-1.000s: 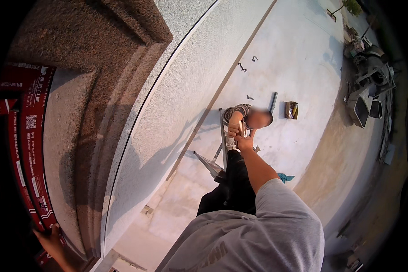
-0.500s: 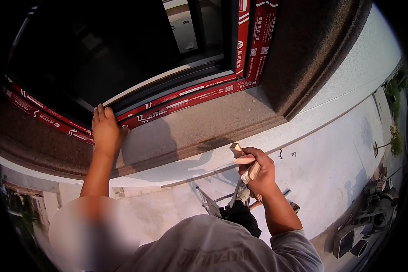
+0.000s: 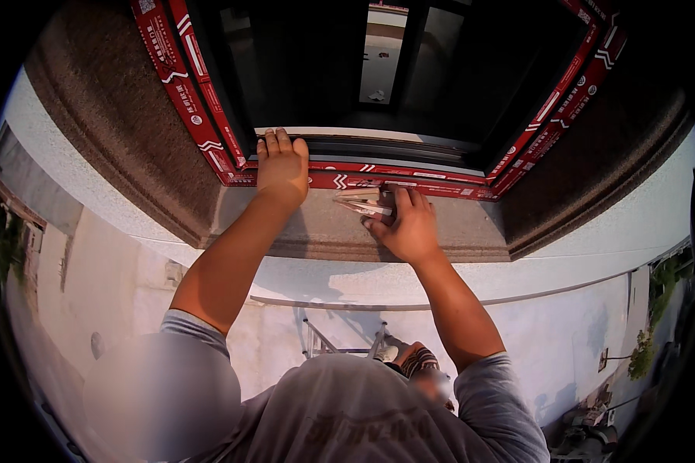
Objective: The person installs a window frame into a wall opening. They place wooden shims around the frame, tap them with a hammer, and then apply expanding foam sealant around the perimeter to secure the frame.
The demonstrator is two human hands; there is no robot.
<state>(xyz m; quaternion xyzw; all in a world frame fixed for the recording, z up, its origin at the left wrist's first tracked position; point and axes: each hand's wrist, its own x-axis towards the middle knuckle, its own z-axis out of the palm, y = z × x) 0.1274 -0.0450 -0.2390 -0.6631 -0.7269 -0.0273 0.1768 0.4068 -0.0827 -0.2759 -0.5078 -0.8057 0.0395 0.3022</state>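
My left hand (image 3: 283, 166) lies on the lower left part of the window frame (image 3: 409, 171), which is wrapped in red printed film. Its fingers are stretched out over the inner edge toward the dark glass. In my right hand (image 3: 411, 224) are several short wooden wedges (image 3: 357, 202), gripped between thumb and fingers. The hand is low over the stone sill (image 3: 471, 225), and the wedges point left, close beside the frame's bottom rail. Whether they touch the frame, I cannot tell.
Brown stone reveals (image 3: 112, 116) flank the window, with a white wall (image 3: 347, 279) below the sill. Far down on the pale ground stand a metal ladder (image 3: 316, 338) and a person (image 3: 417, 359). Dark machinery (image 3: 583, 441) lies at lower right, near a small tree (image 3: 641, 359).
My view has swung so the window is centred. My right hand has moved with the wedges from out past the sill to beside the frame's bottom rail. My left hand stays on the frame.
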